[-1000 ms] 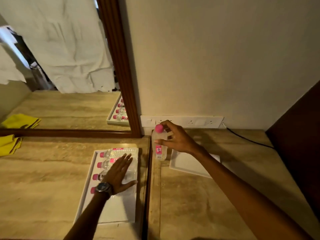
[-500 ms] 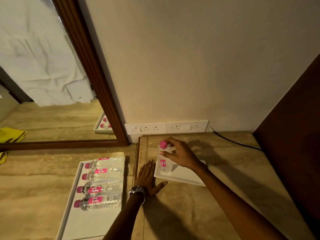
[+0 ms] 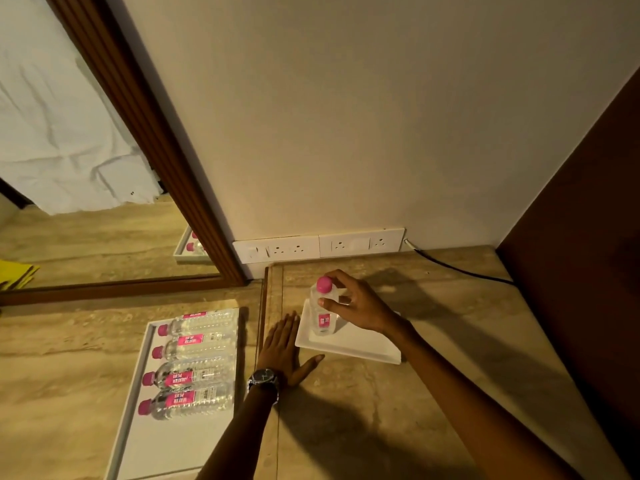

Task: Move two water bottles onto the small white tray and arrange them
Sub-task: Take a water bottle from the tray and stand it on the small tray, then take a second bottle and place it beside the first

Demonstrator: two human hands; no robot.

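A clear water bottle (image 3: 322, 313) with a pink cap and pink label stands upright on the left part of the small white tray (image 3: 360, 344). My right hand (image 3: 356, 306) grips it near the shoulder, thumb in front and fingers behind. My left hand (image 3: 282, 348) lies flat and open on the stone counter, its fingertips beside the tray's left edge. Several more pink-capped bottles (image 3: 194, 362) lie on their sides on a large white tray (image 3: 138, 393) to the left.
A white socket strip (image 3: 318, 244) runs along the wall behind the small tray, with a black cable (image 3: 457, 268) trailing right. A wood-framed mirror (image 3: 104, 168) fills the left. A dark wooden panel (image 3: 581, 237) bounds the counter on the right.
My right hand carried the bottle from the air near the sockets down onto the small tray. My left hand left the large tray and moved right to rest beside the small tray.
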